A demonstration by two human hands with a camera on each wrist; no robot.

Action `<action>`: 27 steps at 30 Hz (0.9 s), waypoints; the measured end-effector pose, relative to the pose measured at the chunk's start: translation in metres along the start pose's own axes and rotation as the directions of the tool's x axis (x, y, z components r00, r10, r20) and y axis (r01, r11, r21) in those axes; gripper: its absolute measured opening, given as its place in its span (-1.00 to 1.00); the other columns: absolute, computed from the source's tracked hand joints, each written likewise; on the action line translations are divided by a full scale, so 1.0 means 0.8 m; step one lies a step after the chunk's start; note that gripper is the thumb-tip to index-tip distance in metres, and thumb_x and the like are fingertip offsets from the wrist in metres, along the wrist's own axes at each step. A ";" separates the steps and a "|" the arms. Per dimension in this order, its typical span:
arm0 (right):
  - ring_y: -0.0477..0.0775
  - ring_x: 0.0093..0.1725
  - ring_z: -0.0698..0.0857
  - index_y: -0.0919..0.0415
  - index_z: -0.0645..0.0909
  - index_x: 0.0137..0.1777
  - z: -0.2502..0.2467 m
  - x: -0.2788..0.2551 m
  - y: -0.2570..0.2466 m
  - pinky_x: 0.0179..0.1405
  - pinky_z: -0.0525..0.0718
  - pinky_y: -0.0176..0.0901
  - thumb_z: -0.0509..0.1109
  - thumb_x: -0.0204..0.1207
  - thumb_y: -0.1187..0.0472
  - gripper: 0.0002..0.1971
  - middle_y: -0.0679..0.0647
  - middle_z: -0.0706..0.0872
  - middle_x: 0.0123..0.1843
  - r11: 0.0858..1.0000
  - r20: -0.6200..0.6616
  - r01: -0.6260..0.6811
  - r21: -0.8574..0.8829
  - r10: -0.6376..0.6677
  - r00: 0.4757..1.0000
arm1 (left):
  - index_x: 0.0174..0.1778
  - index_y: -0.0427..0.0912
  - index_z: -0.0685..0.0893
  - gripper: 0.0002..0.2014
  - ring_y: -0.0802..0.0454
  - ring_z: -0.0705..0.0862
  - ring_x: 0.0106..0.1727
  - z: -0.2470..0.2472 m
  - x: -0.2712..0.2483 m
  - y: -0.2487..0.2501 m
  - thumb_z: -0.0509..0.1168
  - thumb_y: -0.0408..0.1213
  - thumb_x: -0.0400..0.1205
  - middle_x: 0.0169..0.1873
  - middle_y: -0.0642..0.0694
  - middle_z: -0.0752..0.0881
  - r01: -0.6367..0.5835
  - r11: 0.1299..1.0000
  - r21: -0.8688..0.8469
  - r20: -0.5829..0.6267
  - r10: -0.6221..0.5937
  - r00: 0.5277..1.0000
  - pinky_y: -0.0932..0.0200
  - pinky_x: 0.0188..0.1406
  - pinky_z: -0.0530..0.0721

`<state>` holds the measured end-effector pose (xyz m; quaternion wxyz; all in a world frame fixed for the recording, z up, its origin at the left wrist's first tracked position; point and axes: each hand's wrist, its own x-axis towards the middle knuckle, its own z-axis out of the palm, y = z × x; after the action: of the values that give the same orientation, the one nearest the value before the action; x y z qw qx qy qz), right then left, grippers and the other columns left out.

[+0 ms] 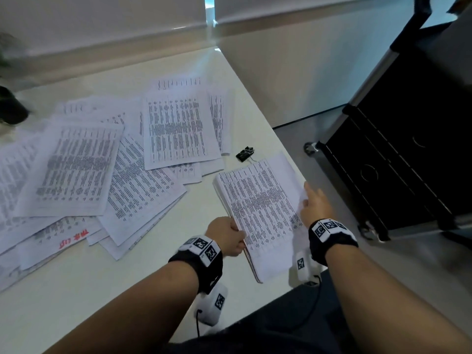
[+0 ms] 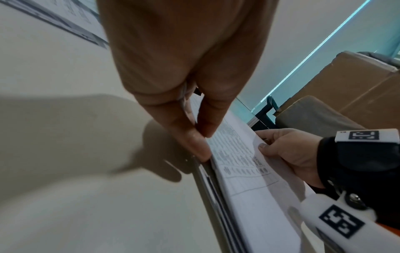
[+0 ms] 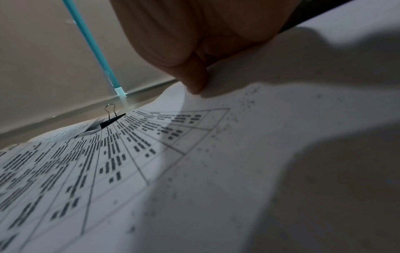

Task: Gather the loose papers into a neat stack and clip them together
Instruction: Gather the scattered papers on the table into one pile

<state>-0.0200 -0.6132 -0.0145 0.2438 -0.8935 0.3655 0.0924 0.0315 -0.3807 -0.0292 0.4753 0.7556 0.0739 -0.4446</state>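
Both hands hold the paper stack (image 1: pixel 258 213), left hand (image 1: pixel 227 236) pinching its left edge, right hand (image 1: pixel 315 206) its right; binder clip (image 1: pixel 245 153) lies just beyond the far end, nearer the right hand.

Head view: dim, cool indoor light, brightest at the narrow blind gap (image 1: pixel 209 11) top centre; a pale streak of glare runs from it down onto the surface (image 1: pixel 217 62). Print on the loose papers (image 1: pixel 76 164) is smeared and unreadable; motion blur on the plant (image 1: pixel 10 103) at left edge. Wide-angle bend along the wall line and the black case (image 1: pixel 408 149) at right.

Left wrist view: left hand (image 2: pixel 184 68) v. close and soft, casting a big dark shadow (image 2: pixel 108 133) on the surface. Edges stretched.

Right wrist view: darkest. Right hand (image 3: pixel 194 42) looms blurred; its shadow (image 3: pixel 324 154) covers the right half of the stack (image 3: pixel 151 162). Binder clip (image 3: pixel 111 119) fairly sharp; near text blurred.
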 end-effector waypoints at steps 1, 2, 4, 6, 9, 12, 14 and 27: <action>0.29 0.41 0.42 0.07 0.24 0.61 0.002 0.001 -0.002 0.40 0.40 0.07 0.16 0.57 0.39 -0.40 0.25 0.39 0.46 0.999 -0.045 0.017 -0.050 -0.019 0.999 | -0.38 -0.14 0.39 -0.72 -0.18 0.55 -0.43 -0.001 0.003 0.001 0.37 -0.48 0.46 -0.40 -0.30 0.57 -0.014 1.000 -0.009 -0.030 0.013 0.999 -0.03 -0.33 0.52; 0.30 0.37 0.41 0.08 0.27 0.59 0.005 0.003 -0.004 0.36 0.41 0.08 0.19 0.57 0.35 -0.43 0.25 0.42 0.41 0.996 -0.089 0.033 -0.078 -0.040 0.995 | -0.37 -0.13 0.40 -0.73 -0.20 0.56 -0.44 -0.002 0.005 0.002 0.36 -0.48 0.44 -0.39 -0.28 0.59 -0.029 1.000 -0.002 -0.073 0.028 0.997 0.01 -0.36 0.52; 0.32 0.34 0.41 0.14 0.30 0.58 0.009 0.006 -0.008 0.32 0.43 0.01 0.21 0.54 0.40 -0.42 0.27 0.41 0.40 0.997 -0.101 0.059 -0.040 -0.062 0.993 | -0.31 -0.11 0.39 -0.73 -0.26 0.53 -0.43 -0.004 0.007 0.002 0.32 -0.54 0.43 -0.40 -0.25 0.55 -0.047 0.999 0.003 -0.124 0.047 0.991 0.01 -0.47 0.50; 0.33 0.38 0.41 0.22 0.28 0.59 0.009 0.008 -0.013 0.34 0.42 -0.05 0.19 0.51 0.49 -0.38 0.28 0.37 0.46 0.997 -0.027 0.074 -0.002 -0.074 0.997 | -0.26 -0.15 0.37 -0.73 -0.19 0.42 -0.38 -0.004 0.008 -0.001 0.25 -0.62 0.42 -0.38 -0.23 0.47 -0.041 0.998 -0.048 -0.092 0.036 0.995 -0.04 -0.39 0.41; 0.32 0.45 0.37 0.25 0.25 0.59 0.006 0.007 -0.027 0.42 0.39 0.01 0.26 0.47 0.47 -0.35 0.24 0.32 0.54 0.996 -0.006 0.070 -0.052 -0.071 0.997 | -0.11 -0.20 0.45 -0.78 -0.18 0.58 -0.37 -0.010 0.007 0.000 0.29 -0.51 0.41 -0.30 -0.26 0.58 -0.055 0.998 -0.013 -0.107 0.054 0.993 0.05 -0.32 0.52; 0.31 0.45 0.36 0.19 0.31 0.55 0.011 0.003 -0.059 0.39 0.40 0.16 0.37 0.40 0.41 -0.32 0.19 0.34 0.54 0.983 -0.088 0.142 -0.116 -0.153 0.984 | 0.19 -0.24 0.47 -0.58 -0.18 0.62 -0.20 -0.041 0.001 0.008 0.34 -0.36 0.41 -0.01 -0.28 0.60 -0.120 0.992 0.029 -0.152 0.123 0.981 0.04 -0.32 0.59; 0.30 0.43 0.38 0.18 0.40 0.50 0.023 -0.001 -0.096 0.35 0.43 0.18 0.33 0.46 0.36 -0.43 0.19 0.38 0.52 0.962 -0.091 0.256 -0.098 -0.265 0.960 | 0.28 -0.23 0.50 -0.61 -0.18 0.66 -0.07 -0.077 -0.002 0.011 0.33 -0.36 0.53 0.11 -0.22 0.61 -0.167 0.973 0.156 -0.255 0.203 0.945 0.00 -0.17 0.66; 0.20 0.65 0.09 -0.10 0.20 0.60 0.161 -0.008 -0.356 0.58 0.20 0.26 0.34 0.51 -0.08 -0.33 0.14 0.05 0.69 0.800 0.179 0.598 -0.050 -0.582 0.793 | 0.62 -0.10 0.31 -0.37 -0.35 0.36 0.54 -0.425 -0.055 -0.115 0.31 -0.12 0.61 0.66 -0.24 0.11 0.227 0.972 0.062 -0.835 -0.074 0.546 -0.15 0.55 0.33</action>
<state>0.1760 -0.3692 -0.0188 0.2412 -0.9644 0.0432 0.0995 0.1605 -0.0512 -0.0046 0.2814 0.9023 0.3163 -0.0819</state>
